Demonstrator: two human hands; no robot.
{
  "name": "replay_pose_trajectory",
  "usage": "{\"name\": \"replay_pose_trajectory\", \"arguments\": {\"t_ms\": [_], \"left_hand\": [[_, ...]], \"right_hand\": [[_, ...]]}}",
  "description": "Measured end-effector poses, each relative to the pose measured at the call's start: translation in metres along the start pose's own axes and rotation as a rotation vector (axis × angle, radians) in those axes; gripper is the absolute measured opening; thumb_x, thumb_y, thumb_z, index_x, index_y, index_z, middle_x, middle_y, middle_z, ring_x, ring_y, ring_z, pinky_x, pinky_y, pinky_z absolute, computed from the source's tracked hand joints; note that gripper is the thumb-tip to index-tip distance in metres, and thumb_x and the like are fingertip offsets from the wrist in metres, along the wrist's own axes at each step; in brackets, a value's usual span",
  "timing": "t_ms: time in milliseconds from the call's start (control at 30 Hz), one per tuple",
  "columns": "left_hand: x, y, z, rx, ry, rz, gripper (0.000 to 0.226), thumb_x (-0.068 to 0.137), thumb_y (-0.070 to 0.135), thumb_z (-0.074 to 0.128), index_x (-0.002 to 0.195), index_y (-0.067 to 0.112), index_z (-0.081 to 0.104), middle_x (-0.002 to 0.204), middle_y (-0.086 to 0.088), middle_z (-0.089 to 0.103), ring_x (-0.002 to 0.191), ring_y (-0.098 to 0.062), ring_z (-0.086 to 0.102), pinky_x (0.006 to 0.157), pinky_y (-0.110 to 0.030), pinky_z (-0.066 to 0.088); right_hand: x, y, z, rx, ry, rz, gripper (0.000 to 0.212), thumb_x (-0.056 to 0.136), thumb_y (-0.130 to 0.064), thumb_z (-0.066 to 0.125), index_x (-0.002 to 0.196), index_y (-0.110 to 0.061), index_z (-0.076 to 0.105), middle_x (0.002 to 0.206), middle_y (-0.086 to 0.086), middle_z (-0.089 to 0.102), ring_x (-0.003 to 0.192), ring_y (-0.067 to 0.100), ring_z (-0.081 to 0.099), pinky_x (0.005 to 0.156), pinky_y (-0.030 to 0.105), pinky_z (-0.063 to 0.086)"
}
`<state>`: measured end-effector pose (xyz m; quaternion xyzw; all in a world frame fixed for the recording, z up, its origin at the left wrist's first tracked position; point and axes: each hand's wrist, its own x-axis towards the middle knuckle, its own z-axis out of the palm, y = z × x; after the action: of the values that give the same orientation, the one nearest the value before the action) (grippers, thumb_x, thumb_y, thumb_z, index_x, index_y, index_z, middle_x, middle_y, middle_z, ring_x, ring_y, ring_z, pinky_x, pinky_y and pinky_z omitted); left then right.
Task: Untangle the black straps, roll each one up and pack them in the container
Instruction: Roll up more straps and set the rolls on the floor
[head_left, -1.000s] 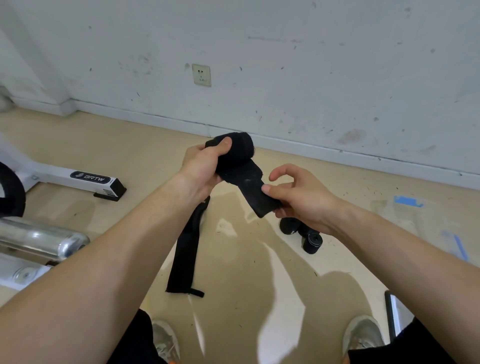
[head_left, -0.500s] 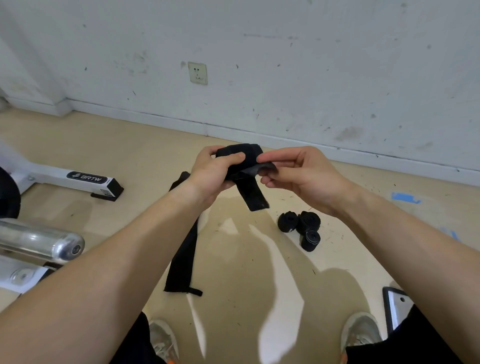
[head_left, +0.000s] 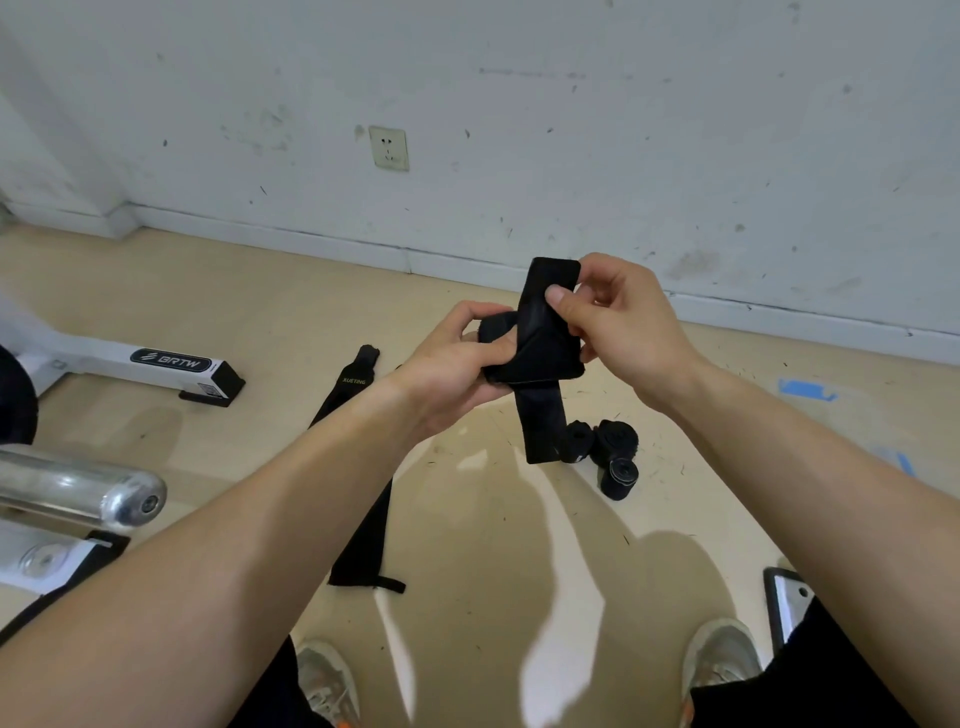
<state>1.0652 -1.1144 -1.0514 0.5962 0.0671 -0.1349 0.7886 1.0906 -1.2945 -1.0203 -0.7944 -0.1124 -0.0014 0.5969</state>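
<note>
loose strap (head_left: 363, 551): flat on the floor, partly hidden under the left forearm; it looks limp and light, so it is probably easiest to lift by one end.
left hand (head_left: 452, 369): curled round the wound part of the held strap, thumb across it.
held strap (head_left: 543, 358): in the air between both hands, with one tail hanging down. the soft cloth will likely loosen unless the coil is kept squeezed.
right hand (head_left: 623, 322): thumb and fingers pinch the upper flap; the two hands are close together.
rolled straps (head_left: 613, 452): clustered on the floor beyond, touching each other.
container: cannot tell where it is.
</note>
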Motion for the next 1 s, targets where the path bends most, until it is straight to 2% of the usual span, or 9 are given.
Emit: {"name": "replay_pose_trajectory", "arguments": {"t_ms": [67, 233, 367, 467, 533, 667, 767, 867, 1000], "left_hand": [[-0.003, 0.001, 0.003, -0.033, -0.024, 0.006, 0.026, 0.1, 0.008, 0.062, 0.124, 0.014, 0.056, 0.118, -0.019, 0.066, 0.1, -0.028, 0.073, 0.085, -0.041, 0.063], [-0.006, 0.002, 0.005, -0.041, -0.061, 0.029, 0.034, 0.095, 0.017, 0.066, 0.127, 0.015, 0.057, 0.117, -0.015, 0.071, 0.102, -0.027, 0.074, 0.086, -0.039, 0.062], [-0.005, 0.007, 0.003, 0.152, -0.033, 0.094, 0.03, 0.092, 0.011, 0.074, 0.116, 0.025, 0.063, 0.122, -0.013, 0.068, 0.106, -0.029, 0.073, 0.088, -0.038, 0.06], [-0.005, 0.01, 0.003, 0.209, -0.055, 0.096, 0.033, 0.091, 0.01, 0.075, 0.118, 0.026, 0.062, 0.13, -0.015, 0.064, 0.113, -0.03, 0.07, 0.09, -0.039, 0.061], [-0.006, 0.01, 0.004, 0.223, -0.07, 0.094, 0.038, 0.09, 0.012, 0.078, 0.122, 0.024, 0.061, 0.133, -0.015, 0.063, 0.115, -0.028, 0.07, 0.093, -0.04, 0.06], [-0.007, 0.01, 0.005, 0.279, -0.054, 0.104, 0.056, 0.075, 0.027, 0.081, 0.127, 0.025, 0.06, 0.135, -0.012, 0.061, 0.119, -0.025, 0.068, 0.098, -0.043, 0.059], [-0.008, 0.01, 0.005, 0.31, -0.041, 0.109, 0.055, 0.073, 0.028, 0.081, 0.124, 0.028, 0.06, 0.136, -0.008, 0.061, 0.118, -0.024, 0.068, 0.1, -0.043, 0.058], [-0.009, 0.01, 0.004, 0.332, -0.038, 0.127, 0.052, 0.078, 0.021, 0.082, 0.125, 0.029, 0.059, 0.136, -0.007, 0.06, 0.117, -0.024, 0.068, 0.101, -0.043, 0.057], [-0.011, 0.01, 0.007, 0.375, -0.072, 0.153, 0.051, 0.09, 0.007, 0.076, 0.13, 0.026, 0.051, 0.133, -0.008, 0.062, 0.107, -0.025, 0.07, 0.098, -0.038, 0.058]], "right_hand": [[0.001, -0.001, -0.001, -0.003, 0.007, -0.012, 0.015, 0.098, -0.017, 0.065, 0.083, -0.019, 0.062, 0.054, -0.013, 0.05, 0.057, 0.006, 0.053, 0.05, 0.026, 0.045], [0.003, 0.002, -0.003, -0.02, 0.062, -0.021, 0.025, 0.098, -0.02, 0.065, 0.075, -0.026, 0.057, 0.053, -0.014, 0.05, 0.057, 0.006, 0.053, 0.059, 0.026, 0.042], [0.002, 0.006, -0.003, -0.111, 0.074, -0.057, 0.022, 0.097, -0.023, 0.065, 0.077, -0.022, 0.057, 0.06, -0.005, 0.051, 0.062, 0.016, 0.054, 0.061, 0.04, 0.05], [0.001, 0.008, -0.002, -0.141, 0.089, -0.067, 0.015, 0.095, -0.026, 0.066, 0.084, -0.017, 0.062, 0.061, -0.001, 0.049, 0.063, 0.019, 0.053, 0.065, 0.047, 0.054], [0.002, 0.008, -0.003, -0.159, 0.109, -0.062, 0.015, 0.094, -0.027, 0.067, 0.086, -0.014, 0.066, 0.06, 0.001, 0.049, 0.06, 0.019, 0.051, 0.062, 0.045, 0.052], [0.002, 0.011, -0.001, -0.161, 0.137, -0.019, 0.015, 0.093, -0.028, 0.07, 0.082, -0.017, 0.068, 0.052, -0.009, 0.044, 0.052, 0.011, 0.043, 0.058, 0.028, 0.038], [-0.001, 0.015, 0.003, -0.113, 0.15, 0.022, 0.016, 0.091, -0.028, 0.072, 0.081, -0.016, 0.069, 0.053, -0.008, 0.041, 0.054, 0.012, 0.04, 0.059, 0.027, 0.036], [-0.003, 0.015, 0.007, -0.044, 0.144, 0.059, 0.018, 0.091, -0.03, 0.071, 0.082, -0.016, 0.065, 0.066, -0.001, 0.039, 0.065, 0.016, 0.038, 0.064, 0.031, 0.035], [-0.004, 0.013, 0.012, 0.065, 0.11, 0.224, 0.014, 0.094, -0.03, 0.064, 0.088, -0.021, 0.055, 0.081, 0.002, 0.055, 0.068, 0.017, 0.051, 0.062, 0.03, 0.041]]}}
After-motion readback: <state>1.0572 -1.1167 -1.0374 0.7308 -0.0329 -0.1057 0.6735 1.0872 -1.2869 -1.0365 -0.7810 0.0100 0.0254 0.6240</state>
